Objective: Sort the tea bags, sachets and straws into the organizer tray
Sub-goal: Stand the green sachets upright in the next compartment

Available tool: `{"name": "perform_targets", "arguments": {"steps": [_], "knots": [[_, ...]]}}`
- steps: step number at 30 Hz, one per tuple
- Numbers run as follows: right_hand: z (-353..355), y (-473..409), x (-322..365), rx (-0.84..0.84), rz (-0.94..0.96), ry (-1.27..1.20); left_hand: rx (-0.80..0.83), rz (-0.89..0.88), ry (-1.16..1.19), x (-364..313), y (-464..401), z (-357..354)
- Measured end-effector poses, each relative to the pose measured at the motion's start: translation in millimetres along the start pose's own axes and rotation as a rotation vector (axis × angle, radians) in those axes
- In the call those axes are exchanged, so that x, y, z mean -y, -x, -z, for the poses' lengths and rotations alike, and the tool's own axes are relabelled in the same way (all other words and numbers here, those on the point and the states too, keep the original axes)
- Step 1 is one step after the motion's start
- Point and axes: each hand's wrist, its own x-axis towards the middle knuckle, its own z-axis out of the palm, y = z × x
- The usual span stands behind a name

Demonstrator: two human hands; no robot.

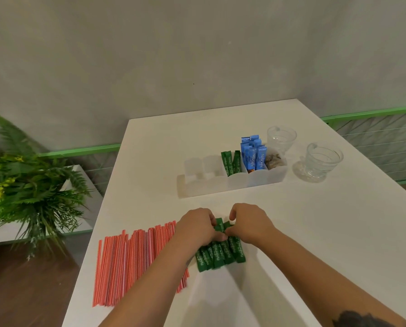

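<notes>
A white table (pixel 315 232) fills the centre. Two clear glass cups stand on it at two o'clock, one (pixel 281 137) behind the other (pixel 324 161). At nine o'clock, a leafy plant with yellow flowers (pixel 20 185) sits beside the table.

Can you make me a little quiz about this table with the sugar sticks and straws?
1. True or false: the red striped straws are already in the organizer tray.
2. What are both hands gathering near the front of the table?
A. blue Nescafe sachets
B. green stevia sachets
C. glass cups
3. Fill in: beside the tray stand two empty glass ____.

Key
1. False: they lie flat on the table, left of the hands.
2. B: the left hand and right hand grip the green stevia sachets. The blue Nescafe sachets already stand in the tray.
3. cups
</notes>
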Motion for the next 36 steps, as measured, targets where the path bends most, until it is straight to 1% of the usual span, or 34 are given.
{"name": "perform_targets", "arguments": {"steps": [5,9,18,24,31,36], "knots": [[-6,-2,1,-0.021,-0.016,0.024,-0.013,0.009,0.056,0,0,-1],[-11,-4,4,-0.044,-0.024,0.025,-0.023,-0.023,0.079,1,-1,-4],[-11,-5,8,-0.072,-0.041,-0.023,-0.098,-0.068,0.104,-3,-3,-7],[-1,-10,4,-0.023,-0.052,-0.094,-0.102,-0.080,0.171,-5,-7,2],[19,-13,-2,0.035,-0.069,-0.268,-0.156,-0.144,0.223,-11,-13,13],[26,-17,-7,0.097,-0.091,-0.300,-0.142,-0.153,0.235,-18,-20,21]]}}
